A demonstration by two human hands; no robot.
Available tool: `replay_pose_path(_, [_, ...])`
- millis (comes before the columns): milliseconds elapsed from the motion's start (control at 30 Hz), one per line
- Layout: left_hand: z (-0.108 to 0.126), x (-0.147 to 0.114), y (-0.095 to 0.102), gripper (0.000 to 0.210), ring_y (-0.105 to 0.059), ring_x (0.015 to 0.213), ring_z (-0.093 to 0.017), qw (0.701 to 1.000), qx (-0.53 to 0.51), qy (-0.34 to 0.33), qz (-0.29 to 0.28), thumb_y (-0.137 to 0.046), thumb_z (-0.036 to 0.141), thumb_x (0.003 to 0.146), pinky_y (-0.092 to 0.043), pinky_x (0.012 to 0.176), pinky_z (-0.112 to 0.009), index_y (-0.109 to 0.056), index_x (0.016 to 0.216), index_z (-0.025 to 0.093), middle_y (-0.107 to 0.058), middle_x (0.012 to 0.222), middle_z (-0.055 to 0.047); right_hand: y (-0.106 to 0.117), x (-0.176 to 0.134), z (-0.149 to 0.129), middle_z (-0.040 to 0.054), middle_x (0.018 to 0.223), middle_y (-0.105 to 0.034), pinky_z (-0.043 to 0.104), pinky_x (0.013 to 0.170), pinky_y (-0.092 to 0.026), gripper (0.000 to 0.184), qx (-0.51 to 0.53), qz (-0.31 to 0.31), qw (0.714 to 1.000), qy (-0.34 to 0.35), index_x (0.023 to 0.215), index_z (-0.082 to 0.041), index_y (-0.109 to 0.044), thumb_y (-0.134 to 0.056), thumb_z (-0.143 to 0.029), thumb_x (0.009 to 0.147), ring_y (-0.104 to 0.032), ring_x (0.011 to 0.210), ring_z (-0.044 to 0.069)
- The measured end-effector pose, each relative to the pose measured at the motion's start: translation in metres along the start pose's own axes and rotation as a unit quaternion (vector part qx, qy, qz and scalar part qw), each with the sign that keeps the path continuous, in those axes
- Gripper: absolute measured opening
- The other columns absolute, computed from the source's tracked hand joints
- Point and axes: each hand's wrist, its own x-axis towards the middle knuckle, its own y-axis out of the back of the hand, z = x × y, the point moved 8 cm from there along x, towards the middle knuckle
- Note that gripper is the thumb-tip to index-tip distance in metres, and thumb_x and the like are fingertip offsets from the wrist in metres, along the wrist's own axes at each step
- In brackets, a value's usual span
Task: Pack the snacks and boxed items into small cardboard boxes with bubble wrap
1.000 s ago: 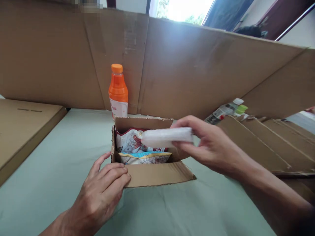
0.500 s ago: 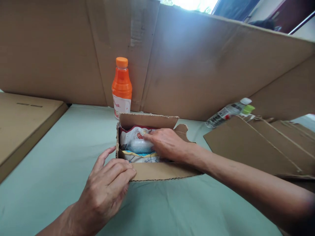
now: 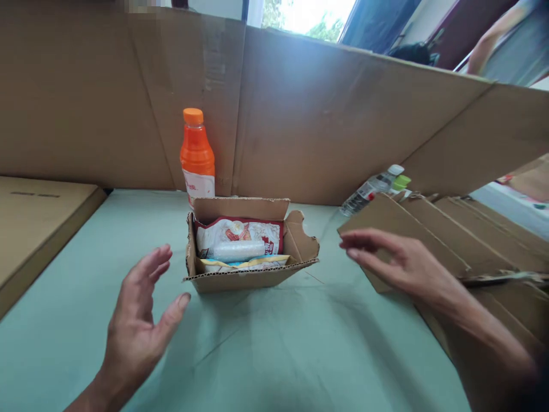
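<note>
A small cardboard box (image 3: 240, 282) stands with its top flaps up in the middle of the table. Inside it lie a white and dark red food packet (image 3: 257, 231), a bubble-wrapped roll (image 3: 238, 250) and a packet with a yellow and blue edge (image 3: 257, 263). To the left of the box, my left hand (image 3: 139, 306) hangs apart from it, thumb and fingers spread, holding nothing. My right hand (image 3: 386, 257) is in the air right of the box, in front of the cardboard pile, its thumb apart from its fingers and nothing held.
An orange drink bottle (image 3: 197, 154) stands behind the box near a cardboard wall (image 3: 300, 120). A clear plastic bottle (image 3: 369, 191) leans at the right, behind flattened cardboard (image 3: 398, 229). A large flat carton (image 3: 43, 217) lies left. Part of a person (image 3: 510, 46) shows beyond the wall.
My right hand has come out of the box and moved right. My left hand has let go of the box's front left corner and drawn back left. The view has shifted slightly.
</note>
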Motion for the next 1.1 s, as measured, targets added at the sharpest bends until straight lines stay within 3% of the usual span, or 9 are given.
replay_pose_path(133, [-0.057, -0.001, -0.028, 0.087, -0.042, 0.142, -0.028, 0.977, -0.145, 0.153, -0.040, -0.080, 0.040, 0.076, -0.046, 0.109, -0.041, -0.035, 0.150, 0.034, -0.037, 0.159, -0.008, -0.074, -0.036, 0.014, 0.0150, 0.125, -0.067, 0.040, 0.082, -0.055, 0.072, 0.140, -0.047, 0.987, -0.055, 0.141, -0.017, -0.049, -0.071, -0.045, 0.079, -0.066, 0.103, 0.026])
replay_pose_path(233, [-0.074, 0.004, -0.048, 0.079, -0.050, 0.134, -0.026, 0.963, -0.188, 0.193, -0.018, -0.081, 0.044, 0.074, -0.041, 0.113, -0.039, -0.047, 0.142, 0.028, -0.055, 0.143, -0.008, -0.117, -0.023, -0.015, 0.0150, 0.129, -0.063, 0.039, 0.089, -0.053, 0.062, 0.227, -0.017, 0.973, -0.047, 0.133, -0.014, -0.053, -0.070, -0.035, 0.077, -0.062, 0.109, 0.025])
replay_pose_path(367, [-0.053, -0.004, -0.078, 0.071, -0.057, 0.124, -0.025, 0.955, -0.207, 0.210, 0.008, -0.084, 0.046, 0.069, -0.040, 0.113, -0.040, -0.058, 0.131, 0.022, -0.068, 0.122, -0.006, -0.101, -0.038, -0.011, 0.0111, 0.115, -0.069, 0.038, 0.088, -0.052, 0.051, 0.217, 0.057, 0.970, -0.093, 0.125, -0.013, -0.056, -0.066, -0.029, 0.078, -0.064, 0.099, 0.024])
replay_pose_path(500, [-0.011, -0.032, -0.106, 0.078, -0.058, 0.126, -0.027, 0.946, -0.239, 0.194, -0.098, -0.084, 0.045, 0.068, -0.043, 0.111, -0.038, -0.054, 0.136, 0.022, -0.063, 0.134, -0.009, -0.066, -0.112, 0.011, 0.0104, 0.097, -0.071, 0.038, 0.077, -0.053, 0.037, 0.166, 0.138, 0.963, -0.161, 0.104, -0.014, -0.061, -0.068, -0.040, 0.078, -0.065, 0.085, 0.025])
replay_pose_path(567, [-0.008, -0.048, -0.095, 0.078, -0.057, 0.128, -0.028, 0.945, -0.230, 0.208, -0.106, -0.084, 0.045, 0.067, -0.044, 0.110, -0.039, -0.055, 0.136, 0.022, -0.062, 0.136, -0.010, -0.069, -0.137, 0.003, 0.0101, 0.094, -0.070, 0.038, 0.075, -0.053, 0.034, 0.166, 0.150, 0.961, -0.161, 0.100, -0.016, -0.061, -0.068, -0.042, 0.078, -0.064, 0.083, 0.025])
replay_pose_path(700, [-0.024, -0.074, -0.044, 0.076, -0.058, 0.125, -0.031, 0.950, -0.170, 0.260, -0.040, -0.085, 0.049, 0.064, -0.044, 0.110, -0.045, -0.060, 0.129, 0.019, -0.068, 0.126, -0.010, -0.097, -0.150, -0.041, 0.0093, 0.102, -0.069, 0.039, 0.083, -0.053, 0.034, 0.202, 0.129, 0.964, -0.117, 0.111, -0.018, -0.061, -0.065, -0.030, 0.080, -0.063, 0.092, 0.024])
replay_pose_path(800, [-0.024, -0.083, -0.042, 0.075, -0.058, 0.124, -0.031, 0.951, -0.147, 0.265, -0.062, -0.085, 0.050, 0.064, -0.044, 0.110, -0.047, -0.060, 0.128, 0.021, -0.068, 0.125, -0.008, -0.094, -0.162, -0.045, 0.0093, 0.107, -0.068, 0.040, 0.087, -0.052, 0.038, 0.202, 0.139, 0.961, -0.124, 0.115, -0.019, -0.060, -0.067, -0.027, 0.079, -0.062, 0.097, 0.025])
replay_pose_path(900, [-0.005, -0.096, -0.091, 0.078, -0.061, 0.120, -0.032, 0.939, -0.167, 0.269, -0.136, -0.086, 0.049, 0.062, -0.049, 0.105, -0.046, -0.059, 0.130, 0.021, -0.068, 0.124, -0.009, -0.066, -0.208, -0.016, 0.0094, 0.105, -0.069, 0.037, 0.083, -0.053, 0.035, 0.190, 0.182, 0.950, -0.171, 0.111, -0.017, -0.060, -0.067, -0.029, 0.079, -0.062, 0.092, 0.023])
replay_pose_path(1100, [0.071, -0.130, -0.261, 0.080, -0.054, 0.130, -0.032, 0.853, -0.294, 0.204, -0.381, -0.084, 0.041, 0.066, -0.045, 0.109, -0.043, -0.054, 0.138, 0.019, -0.061, 0.137, -0.013, -0.013, -0.354, 0.055, 0.0047, 0.078, -0.066, 0.035, 0.062, -0.050, 0.031, 0.069, 0.308, 0.886, -0.341, 0.087, -0.019, -0.058, -0.065, -0.048, 0.082, -0.060, 0.069, 0.021])
